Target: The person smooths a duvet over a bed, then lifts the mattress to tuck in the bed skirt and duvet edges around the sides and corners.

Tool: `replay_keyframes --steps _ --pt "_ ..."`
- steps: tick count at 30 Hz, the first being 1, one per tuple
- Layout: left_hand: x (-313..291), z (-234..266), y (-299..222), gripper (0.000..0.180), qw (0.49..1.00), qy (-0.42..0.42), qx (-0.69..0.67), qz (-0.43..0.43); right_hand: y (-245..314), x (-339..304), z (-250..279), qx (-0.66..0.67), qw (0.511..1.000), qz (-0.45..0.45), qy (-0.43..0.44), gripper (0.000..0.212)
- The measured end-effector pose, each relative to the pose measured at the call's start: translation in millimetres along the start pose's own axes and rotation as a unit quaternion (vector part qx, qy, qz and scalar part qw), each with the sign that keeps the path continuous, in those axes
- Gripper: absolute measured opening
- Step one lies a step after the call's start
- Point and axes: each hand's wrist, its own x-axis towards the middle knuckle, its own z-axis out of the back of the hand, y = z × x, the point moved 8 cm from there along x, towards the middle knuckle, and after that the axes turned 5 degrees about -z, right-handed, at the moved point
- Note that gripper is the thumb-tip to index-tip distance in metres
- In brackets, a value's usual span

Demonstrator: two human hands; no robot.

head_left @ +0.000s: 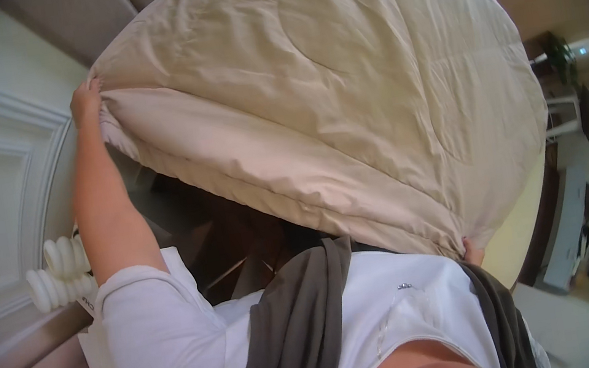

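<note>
comforter first: it's a big beige, quilted fabric comforter point(339, 77), puffy with curved stitch lines, and it's spread out in front of the person, filling most of the space past both hands. left hand point(86, 101) is clamped on a bunched corner up at the left, arm stretched well out. right hand point(473, 253) is mostly hidden behind the cloth, but the folds gather tight right at the fingers, so i'd say it's gripping too. exact finger placement there, can't tell.

the relation that matters imo: the near edge runs on a long slant between the hands, from the far left one down to the right one, which sits much closer to the body. so the right hand is the nearer, the left reaches away, and the bulk lies beyond that line. full long axis, no idea, the folds hide it.

around it: a white panelled door point(4, 153) off to the left, white spiral-shaped objects point(62, 275) below the left forearm, and a dark grey cloth strip point(297, 322) over the white short-sleeved top point(406, 305).
</note>
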Motion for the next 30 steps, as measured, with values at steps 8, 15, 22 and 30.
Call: replay_keyframes --steps 8,15,22,30 --pt "-51 -66 54 0.030 0.989 -0.002 0.122 0.089 20 -52 -104 -0.098 0.992 0.021 0.075 0.054" --pt "-57 -112 82 0.024 0.981 0.050 0.162 0.092 13 -63 -158 -0.120 0.976 -0.032 0.179 0.047" --pt "-55 -135 109 0.025 0.976 0.060 0.169 0.125 -1 -69 -172 -0.146 0.954 -0.098 0.243 0.041" --pt "-128 -174 142 0.018 0.987 -0.044 0.109 0.111 0 -79 -180 -0.128 0.927 -0.155 0.316 0.034"
